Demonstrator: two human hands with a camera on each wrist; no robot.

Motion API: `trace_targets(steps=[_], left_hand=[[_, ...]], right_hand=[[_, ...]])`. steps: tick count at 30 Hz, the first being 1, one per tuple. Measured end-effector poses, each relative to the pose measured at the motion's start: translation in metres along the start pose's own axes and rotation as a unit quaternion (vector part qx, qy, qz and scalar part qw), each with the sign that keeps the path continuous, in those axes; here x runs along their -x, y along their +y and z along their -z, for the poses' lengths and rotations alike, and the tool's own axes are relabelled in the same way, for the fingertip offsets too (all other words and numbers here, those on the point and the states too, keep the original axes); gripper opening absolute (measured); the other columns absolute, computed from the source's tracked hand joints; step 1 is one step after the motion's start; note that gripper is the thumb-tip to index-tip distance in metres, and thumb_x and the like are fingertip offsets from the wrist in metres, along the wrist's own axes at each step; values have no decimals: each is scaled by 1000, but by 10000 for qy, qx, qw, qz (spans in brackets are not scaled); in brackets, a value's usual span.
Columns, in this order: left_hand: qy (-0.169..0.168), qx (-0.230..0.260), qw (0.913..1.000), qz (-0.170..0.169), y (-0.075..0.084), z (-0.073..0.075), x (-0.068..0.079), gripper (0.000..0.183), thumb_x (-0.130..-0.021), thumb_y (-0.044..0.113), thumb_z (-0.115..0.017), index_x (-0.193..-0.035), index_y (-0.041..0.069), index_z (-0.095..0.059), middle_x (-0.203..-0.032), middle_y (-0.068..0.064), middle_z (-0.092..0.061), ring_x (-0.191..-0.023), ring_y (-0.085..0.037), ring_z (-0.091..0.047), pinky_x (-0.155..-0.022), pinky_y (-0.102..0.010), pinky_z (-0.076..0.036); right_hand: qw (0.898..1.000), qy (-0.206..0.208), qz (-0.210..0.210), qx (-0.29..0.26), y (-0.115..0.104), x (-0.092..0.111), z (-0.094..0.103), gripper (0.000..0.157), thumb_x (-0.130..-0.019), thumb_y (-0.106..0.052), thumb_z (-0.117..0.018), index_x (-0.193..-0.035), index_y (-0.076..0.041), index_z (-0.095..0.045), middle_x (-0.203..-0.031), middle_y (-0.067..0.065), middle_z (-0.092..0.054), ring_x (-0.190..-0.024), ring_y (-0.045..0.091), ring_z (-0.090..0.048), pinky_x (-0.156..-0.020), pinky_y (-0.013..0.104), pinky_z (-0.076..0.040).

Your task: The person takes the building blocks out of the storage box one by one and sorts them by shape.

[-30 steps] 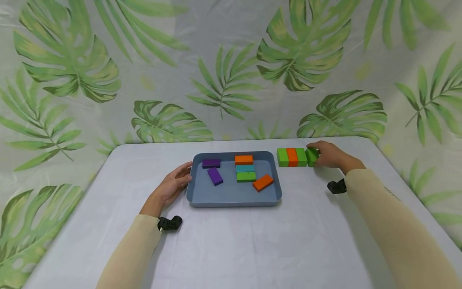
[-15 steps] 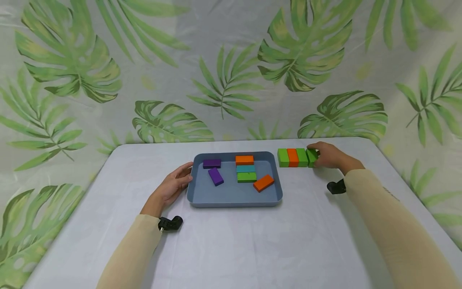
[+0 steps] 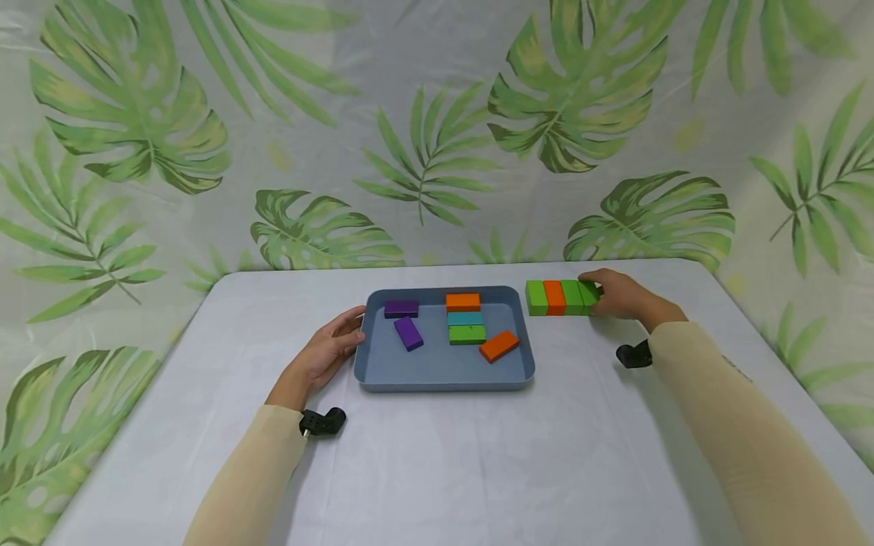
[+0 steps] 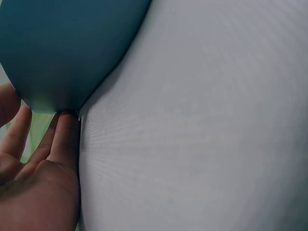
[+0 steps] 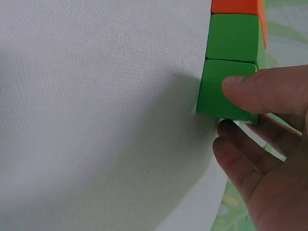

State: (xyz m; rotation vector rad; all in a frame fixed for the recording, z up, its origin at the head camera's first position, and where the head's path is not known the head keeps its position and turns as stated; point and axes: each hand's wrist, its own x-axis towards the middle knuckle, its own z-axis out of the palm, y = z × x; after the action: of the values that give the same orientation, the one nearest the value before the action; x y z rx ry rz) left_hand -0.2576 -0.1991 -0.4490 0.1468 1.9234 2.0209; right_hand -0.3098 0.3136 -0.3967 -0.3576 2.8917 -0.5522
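Observation:
To the right of the tray, a row of blocks stands on the white-covered table: a green block point(image 3: 536, 298), an orange block point(image 3: 554, 298), another green block point(image 3: 571, 297) and one more green block point(image 5: 214, 91) at the right end. My right hand point(image 3: 617, 294) pinches that end block, its thumb on the near face in the right wrist view, and the block sits flush against its neighbour. With fairly straight fingers, my left hand point(image 3: 326, 350) rests at the left side of the blue-grey tray point(image 3: 437, 371), fingertips against its outer wall point(image 4: 57, 72).
Inside the tray lie two purple blocks point(image 3: 408, 334), a slanted orange block point(image 3: 499, 346) and a column of orange, teal point(image 3: 464, 318) and green blocks. A leaf-patterned cloth point(image 3: 423, 167) hangs behind the table's far edge.
My right hand has slid the end green block left, closing the small gap between it and the row. The left hand and the tray have stayed in place.

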Motion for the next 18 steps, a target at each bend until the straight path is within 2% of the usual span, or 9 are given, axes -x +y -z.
trace_targets(steps=[12, 18], left_hand=[[42, -31, 10000, 15, 0, 1, -2, 66, -101, 2, -47, -160, 11, -19, -167, -16, -14, -155, -29, -16, -127, -47, -14], [5, -27, 10000, -7, 0, 1, -1, 65, -101, 1, -47, -160, 10, -19, -167, -17, -14, -155, -30, -16, -127, -48, -13]], right_hand=[[10000, 38, 53, 48, -2, 0, 0, 68, -79, -2, -65, -143, 9, -43, -141, 34, -44, -114, 43, -47, -102, 61, -41], [9996, -101, 252, 51, -6, 2, 5, 72, -84, -12, -69, -145, 10, -39, -144, 37, -40, -120, 48, -48, -103, 63, -42]])
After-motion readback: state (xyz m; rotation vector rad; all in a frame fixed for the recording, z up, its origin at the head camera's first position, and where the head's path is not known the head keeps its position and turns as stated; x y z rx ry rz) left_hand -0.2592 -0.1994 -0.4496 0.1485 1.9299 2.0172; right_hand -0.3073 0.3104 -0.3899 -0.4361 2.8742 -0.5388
